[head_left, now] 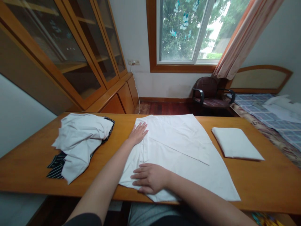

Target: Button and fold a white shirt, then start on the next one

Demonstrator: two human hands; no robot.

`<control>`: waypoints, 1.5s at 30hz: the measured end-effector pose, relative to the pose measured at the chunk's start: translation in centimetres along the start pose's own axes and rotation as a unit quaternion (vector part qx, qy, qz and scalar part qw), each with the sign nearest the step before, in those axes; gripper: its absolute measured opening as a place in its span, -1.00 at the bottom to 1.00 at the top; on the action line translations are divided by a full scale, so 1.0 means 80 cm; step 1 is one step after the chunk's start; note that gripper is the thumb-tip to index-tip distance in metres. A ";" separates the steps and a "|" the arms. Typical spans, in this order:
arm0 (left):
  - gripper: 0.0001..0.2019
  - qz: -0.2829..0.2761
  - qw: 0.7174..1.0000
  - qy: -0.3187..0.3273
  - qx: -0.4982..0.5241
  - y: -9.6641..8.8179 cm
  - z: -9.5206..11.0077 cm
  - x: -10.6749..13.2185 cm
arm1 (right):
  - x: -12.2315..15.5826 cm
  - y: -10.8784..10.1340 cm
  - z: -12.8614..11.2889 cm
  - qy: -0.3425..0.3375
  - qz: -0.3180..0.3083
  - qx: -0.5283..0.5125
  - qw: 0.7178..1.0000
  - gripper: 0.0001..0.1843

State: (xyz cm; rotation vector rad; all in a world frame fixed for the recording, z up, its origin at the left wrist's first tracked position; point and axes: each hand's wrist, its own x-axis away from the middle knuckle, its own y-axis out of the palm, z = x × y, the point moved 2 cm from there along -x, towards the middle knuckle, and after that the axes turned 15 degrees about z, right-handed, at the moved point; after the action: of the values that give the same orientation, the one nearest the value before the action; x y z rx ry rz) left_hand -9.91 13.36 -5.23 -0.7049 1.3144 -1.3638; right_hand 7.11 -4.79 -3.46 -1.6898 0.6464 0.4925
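Observation:
A white cloth garment [181,150] lies spread on the wooden table [272,185] in front of me, with a long fold line running across it. My left hand [138,133] rests flat on its upper left part, fingers stretched out. Lower down, my right hand [150,178] presses on the near left part with its fingers spread. Small wrinkles show in the fabric between and left of the hands. Neither hand grips anything. Whether the garment is a shirt I cannot tell for certain.
On the table's left lies a crumpled white cloth [82,135] with black striped fabric [57,164] under it. A folded white cloth [236,142] sits at the right. Beyond the table are a brown armchair [208,92], a bed [270,106] and a glass-door cabinet [113,84].

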 end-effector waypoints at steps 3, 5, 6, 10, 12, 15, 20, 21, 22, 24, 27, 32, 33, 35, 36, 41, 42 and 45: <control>-0.39 -0.003 1.000 -0.008 0.000 0.003 -0.006 -0.009 | 0.002 -0.002 -0.004 0.004 -0.009 0.006 1.000 -0.65; -0.39 -0.006 1.000 -0.016 -0.006 0.005 -0.011 -0.015 | 0.003 -0.002 -0.004 0.008 -0.018 0.005 1.000 -0.65; -0.39 -0.007 1.000 -0.020 -0.011 0.006 -0.013 -0.018 | 0.004 -0.002 -0.004 0.012 -0.023 0.003 1.000 -0.65; -0.41 0.002 0.999 -0.025 -0.022 0.008 -0.019 -0.024 | 0.007 0.004 -0.007 0.034 -0.054 -0.010 0.998 -0.60; -0.43 0.020 0.999 -0.026 -0.016 0.009 -0.021 -0.024 | 0.008 0.004 -0.010 0.052 -0.059 -0.017 0.997 -0.58; -0.48 0.076 0.996 -0.038 0.015 0.009 -0.027 -0.021 | 0.012 -0.004 -0.016 0.080 -0.051 -0.036 0.995 -0.56; -0.60 0.226 0.958 -0.121 0.128 0.002 -0.046 -0.009 | 0.039 -0.051 -0.010 0.158 0.028 -0.043 0.986 -0.58; -0.62 0.243 0.945 -0.149 0.158 0.000 -0.051 -0.004 | 0.049 -0.066 -0.006 0.184 0.045 -0.032 0.981 -0.58; -0.61 0.250 0.934 -0.176 0.184 -0.002 -0.055 0.002 | 0.061 -0.081 0.000 0.211 0.060 -0.016 0.975 -0.59; -0.57 0.248 0.921 -0.212 0.214 -0.008 -0.063 0.018 | 0.091 -0.112 0.012 0.262 0.085 0.037 0.961 -0.57; -0.46 0.209 0.915 -0.250 0.238 -0.023 -0.070 0.048 | 0.145 -0.151 0.030 0.342 0.099 0.129 0.926 -0.56; -0.17 0.072 0.904 -0.316 0.279 -0.049 -0.064 0.098 | 0.213 -0.176 0.043 0.413 0.109 0.235 0.873 -0.57; -0.13 0.053 0.906 -0.315 0.278 -0.053 -0.060 0.105 | 0.218 -0.174 0.043 0.415 0.110 0.247 0.869 -0.57; -0.06 0.020 0.908 -0.304 0.288 -0.057 -0.049 0.114 | 0.222 -0.168 0.044 0.414 0.109 0.263 0.865 -0.57; -0.04 0.007 0.907 -0.296 0.301 -0.058 -0.043 0.117 | 0.220 -0.165 0.044 0.412 0.107 0.267 0.864 -0.57; -0.01 0.011 0.894 -0.275 0.354 -0.067 -0.026 0.117 | 0.199 -0.150 0.049 0.406 0.092 0.252 0.874 -0.56; -0.02 0.026 0.896 -0.277 0.345 -0.073 -0.027 0.116 | 0.195 -0.149 0.051 0.403 0.089 0.243 0.878 -0.55; -0.09 0.082 0.923 -0.270 0.261 -0.095 -0.036 0.112 | 0.186 -0.152 0.058 0.398 0.085 0.222 0.886 -0.54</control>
State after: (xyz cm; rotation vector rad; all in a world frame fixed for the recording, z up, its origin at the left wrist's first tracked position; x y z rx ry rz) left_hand -17.05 4.60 -0.87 -0.5284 0.5223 -1.1915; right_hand 26.43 -0.76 -4.90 -1.3525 1.3936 -0.2653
